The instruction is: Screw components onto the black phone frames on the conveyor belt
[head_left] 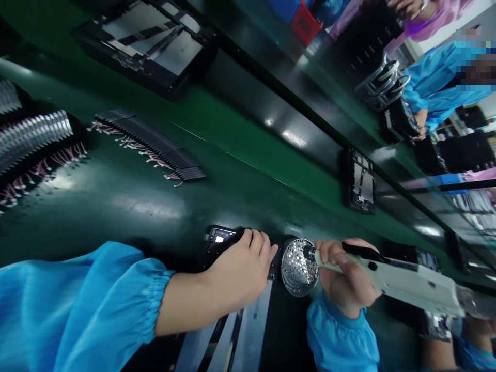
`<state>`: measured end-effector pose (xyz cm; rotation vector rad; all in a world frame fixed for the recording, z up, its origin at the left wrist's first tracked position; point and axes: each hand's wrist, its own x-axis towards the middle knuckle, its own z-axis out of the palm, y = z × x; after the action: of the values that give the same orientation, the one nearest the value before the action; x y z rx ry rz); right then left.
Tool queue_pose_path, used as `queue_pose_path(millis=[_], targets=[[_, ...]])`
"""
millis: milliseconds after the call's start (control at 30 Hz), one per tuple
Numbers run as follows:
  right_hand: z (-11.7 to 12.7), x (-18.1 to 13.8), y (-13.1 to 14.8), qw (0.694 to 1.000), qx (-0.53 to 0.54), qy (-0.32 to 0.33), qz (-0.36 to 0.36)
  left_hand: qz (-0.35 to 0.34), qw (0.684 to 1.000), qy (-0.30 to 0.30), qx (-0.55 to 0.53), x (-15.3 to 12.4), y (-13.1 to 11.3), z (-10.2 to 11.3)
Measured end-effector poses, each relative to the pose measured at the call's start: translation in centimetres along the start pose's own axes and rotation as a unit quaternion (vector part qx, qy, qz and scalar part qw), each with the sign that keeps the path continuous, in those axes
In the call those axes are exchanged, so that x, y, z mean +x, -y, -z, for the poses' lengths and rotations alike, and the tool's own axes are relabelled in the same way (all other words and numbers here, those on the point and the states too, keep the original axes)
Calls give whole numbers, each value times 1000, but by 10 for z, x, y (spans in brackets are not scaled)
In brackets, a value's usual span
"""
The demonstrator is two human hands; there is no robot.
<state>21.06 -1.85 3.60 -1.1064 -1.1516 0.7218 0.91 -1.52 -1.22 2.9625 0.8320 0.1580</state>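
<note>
a worker in blue sleeves bends over a green bench (127, 206) on an assembly line, a round screw dish (297, 267) full of small silver screws sitting between the two hands. just left of the dish, the left hand (236, 274) lies palm-down on a black device frame (220, 242), its fingers curled over the frame's far edge and gripping it; the frame touches the dish's left side and runs back under the wrist. just right of the dish, the right hand (344, 281) is clenched round the pale body of an electric screwdriver (411, 281), whose nose meets the dish's right rim while its tail runs away from the dish to the right.

well up and left of the dish, a long row of black parts (155, 144) with pinkish wire ends lies on the bench, and further left of the dish a bank of silver strips (34, 132) is stacked on edge. far above the dish and to its left, an open device (151, 44) rests face-up. up and right of the dish, a second device (362, 181) sits on the belt. much further up and right of the dish, a co-worker (437, 77) in a blue smock handles another unit.
</note>
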Motion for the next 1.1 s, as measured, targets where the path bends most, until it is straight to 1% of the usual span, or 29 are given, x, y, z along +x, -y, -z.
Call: queue_pose_path(millis=[133, 333, 533, 800, 1100], targets=[[-3, 2, -8, 1000, 5, -7, 2, 0, 1000, -2, 5, -1, 1, 0], [-2, 5, -10, 1000, 4, 4, -13, 3, 1000, -17, 3, -1, 1, -2], [-2, 5, -13, 1000, 3, 7, -6, 10, 1000, -25, 11, 0, 0, 0], [-1, 6, -15, 1000, 8, 18, 0, 10, 1000, -19, 13, -1, 0, -1], [-3, 6, -14, 1000, 7, 3, -9, 8, 1000, -21, 16, -1, -1, -1]])
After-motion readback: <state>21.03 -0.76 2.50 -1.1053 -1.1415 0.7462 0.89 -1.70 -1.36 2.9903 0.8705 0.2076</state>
